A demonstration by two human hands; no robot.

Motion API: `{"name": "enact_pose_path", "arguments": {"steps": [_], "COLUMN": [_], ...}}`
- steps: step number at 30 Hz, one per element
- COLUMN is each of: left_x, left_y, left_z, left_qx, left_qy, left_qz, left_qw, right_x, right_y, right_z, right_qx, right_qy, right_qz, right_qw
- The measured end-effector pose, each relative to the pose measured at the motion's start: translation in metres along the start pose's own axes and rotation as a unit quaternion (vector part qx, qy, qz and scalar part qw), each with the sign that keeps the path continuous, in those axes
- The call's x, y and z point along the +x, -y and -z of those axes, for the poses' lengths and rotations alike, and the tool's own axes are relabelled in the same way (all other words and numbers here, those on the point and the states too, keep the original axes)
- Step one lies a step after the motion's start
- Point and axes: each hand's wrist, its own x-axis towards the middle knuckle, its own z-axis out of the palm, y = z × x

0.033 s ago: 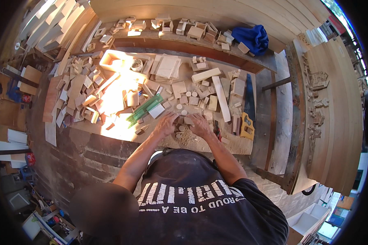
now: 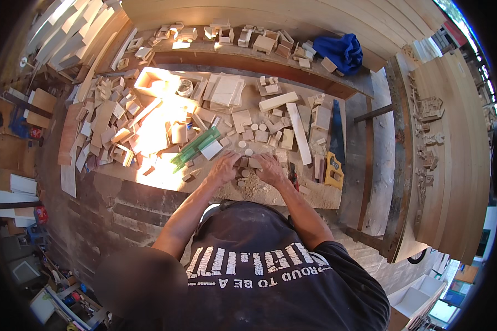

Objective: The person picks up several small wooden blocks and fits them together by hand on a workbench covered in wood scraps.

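Note:
My left hand (image 2: 225,167) and my right hand (image 2: 270,169) meet over the near middle of the workbench, fingers curled inward. Between their fingertips is a small wooden block (image 2: 253,163), partly covered by the fingers; its exact shape is hard to make out. Pale round wooden discs (image 2: 249,151) lie just beyond it, and more discs (image 2: 245,173) sit between my wrists on sawdust (image 2: 254,187). A green plastic tool or box (image 2: 196,148) lies left of my left hand. Beside my right hand is a red-and-black hand tool (image 2: 294,175).
A handsaw with yellow handle (image 2: 333,170) lies at the bench's right edge. Wood offcuts (image 2: 102,124) crowd the left, partly in glaring sunlight. Thin sheets (image 2: 225,90) are stacked behind. Wooden toys (image 2: 265,43) and a blue cloth (image 2: 342,52) stand on the back shelf.

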Motion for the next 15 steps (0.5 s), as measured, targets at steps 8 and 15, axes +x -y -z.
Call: {"name": "enact_pose_path", "arguments": {"steps": [8, 15], "left_x": [-0.013, -0.059], "left_y": [-0.01, -0.021], "left_z": [0.023, 0.051], "left_qx": [-0.024, -0.016], "left_qy": [-0.053, -0.115], "left_qz": [0.025, 0.13], "left_qw": [0.998, 0.985], "right_x": [0.001, 0.006], "right_y": [0.02, 0.013], "right_z": [0.021, 0.014], "right_qx": [-0.002, -0.039], "right_qy": [-0.023, -0.029], "right_qz": [0.01, 0.063], "right_qw": [1.0, 0.997]}}
